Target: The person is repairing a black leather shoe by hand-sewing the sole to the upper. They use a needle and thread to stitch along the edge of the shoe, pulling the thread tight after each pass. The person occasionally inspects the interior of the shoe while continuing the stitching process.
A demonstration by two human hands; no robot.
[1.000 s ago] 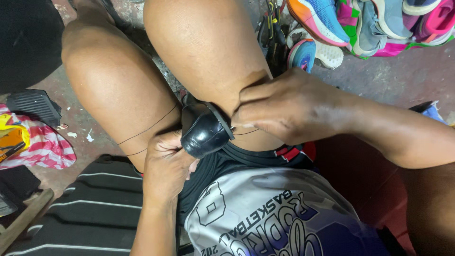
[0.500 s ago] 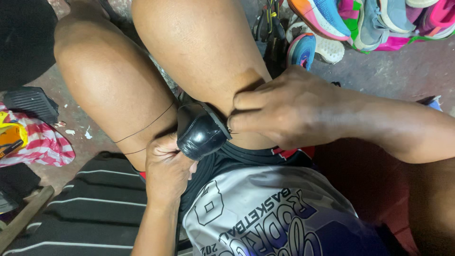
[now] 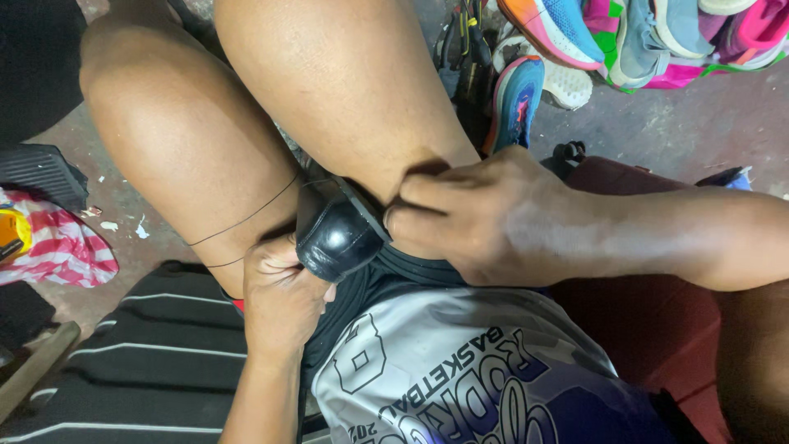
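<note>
- Striped cloth (image 3: 57, 247) on floor, well left of hands.
- Left hand (image 3: 283, 296) curled under black shoe (image 3: 337, 234), gripping it from below between the thighs.
- Thin thread (image 3: 246, 218) runs left from shoe across thigh.
- Right hand (image 3: 485, 218) fingers pressed together, pinching at shoe's edge.
- Coloured sneakers (image 3: 567, 41) piled beyond right hand.

We see bright sneakers (image 3: 567, 33) heaped on the concrete floor (image 3: 682, 123), and a red-striped cloth (image 3: 62, 247) left.
</note>
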